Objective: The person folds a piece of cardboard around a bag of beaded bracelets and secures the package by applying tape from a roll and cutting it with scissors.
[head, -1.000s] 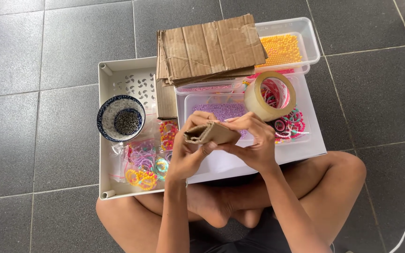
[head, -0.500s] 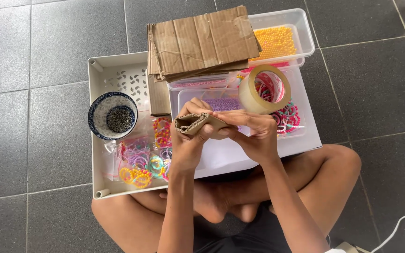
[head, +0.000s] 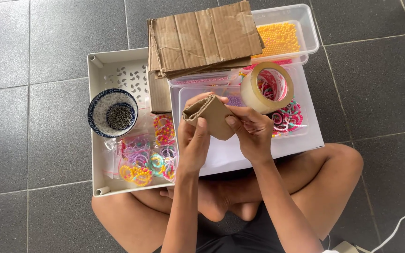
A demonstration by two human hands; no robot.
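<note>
While both hands, left (head: 194, 143) and right (head: 254, 133), grasp the folded cardboard piece (head: 212, 116) over the white tray (head: 100, 75) (crowded), tape roll (head: 266, 87) touches at 2 o'clock, bowl (head: 112, 113) at 9 o'clock.

Left hand (head: 194, 149) and right hand (head: 251, 132) both grip a small folded brown cardboard piece (head: 211, 115) above white plastic tray (head: 100, 67); beige tape roll (head: 266, 87) just beside right hand, blue-rimmed ceramic bowl (head: 112, 113) left.
</note>
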